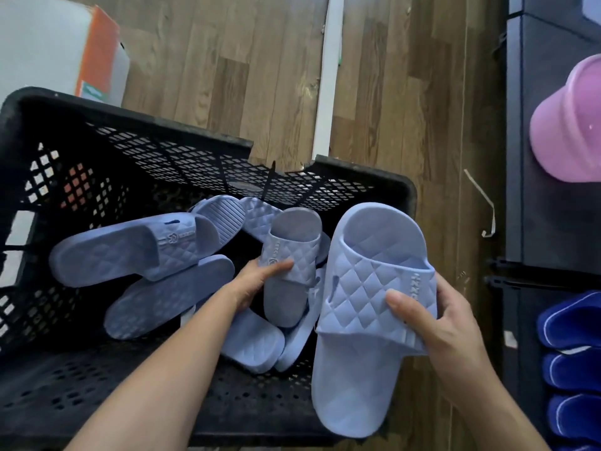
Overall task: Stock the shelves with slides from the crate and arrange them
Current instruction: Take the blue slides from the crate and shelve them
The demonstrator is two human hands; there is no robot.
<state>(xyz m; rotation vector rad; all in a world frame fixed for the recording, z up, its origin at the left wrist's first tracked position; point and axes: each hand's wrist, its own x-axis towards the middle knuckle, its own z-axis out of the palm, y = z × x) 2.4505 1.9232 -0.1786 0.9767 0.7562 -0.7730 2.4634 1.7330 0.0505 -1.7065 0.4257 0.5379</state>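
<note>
My right hand [455,323] grips a pale blue slide [367,320] by its quilted strap, thumb on top and fingers curled under, holding it over the crate's [123,151] right edge at lower centre-right of the frame. My left hand [257,284] is down inside the crate, fingers closed around the strap of a second slide [289,265] lying on the heap of matching slides. At the right edge I see dark shelves [533,157] with a pink slide [572,125] above and dark blue slides [572,362] below.
</note>
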